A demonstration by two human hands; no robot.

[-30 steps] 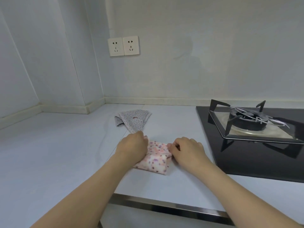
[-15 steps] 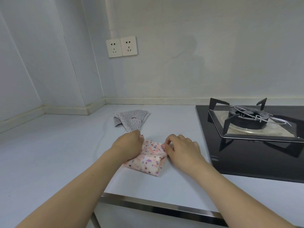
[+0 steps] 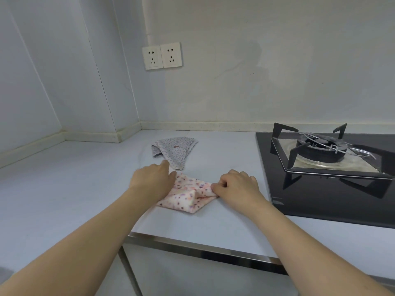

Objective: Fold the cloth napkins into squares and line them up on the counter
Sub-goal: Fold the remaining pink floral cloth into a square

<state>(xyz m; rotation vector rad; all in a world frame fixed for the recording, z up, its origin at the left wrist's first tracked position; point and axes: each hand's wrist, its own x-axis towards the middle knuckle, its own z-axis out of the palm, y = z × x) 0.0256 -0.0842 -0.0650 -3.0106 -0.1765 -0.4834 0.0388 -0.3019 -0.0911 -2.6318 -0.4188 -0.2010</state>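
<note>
1. Since half a second ago the left hand [image 3: 152, 182] has slid off toward the left edge of the pink floral napkin [image 3: 185, 196], baring more of the cloth; its fingers now lie fairly straight, pressing that edge down on the bench [image 3: 64, 189]
2. The right hand [image 3: 236, 186] has stayed at the napkin's right corner, fingers curled and pinching a raised fold of the cloth
3. The pink napkin lies partly folded near the front edge of the bench, between the two hands
4. A grey dotted napkin [image 3: 174, 151] sits crumpled just behind the left hand, unmoved
5. To the right, near the right hand, is a black gas hob [image 3: 333, 189] with its burner grate [image 3: 320, 150]; a double wall socket [image 3: 162, 55] is on the wall behind
</note>
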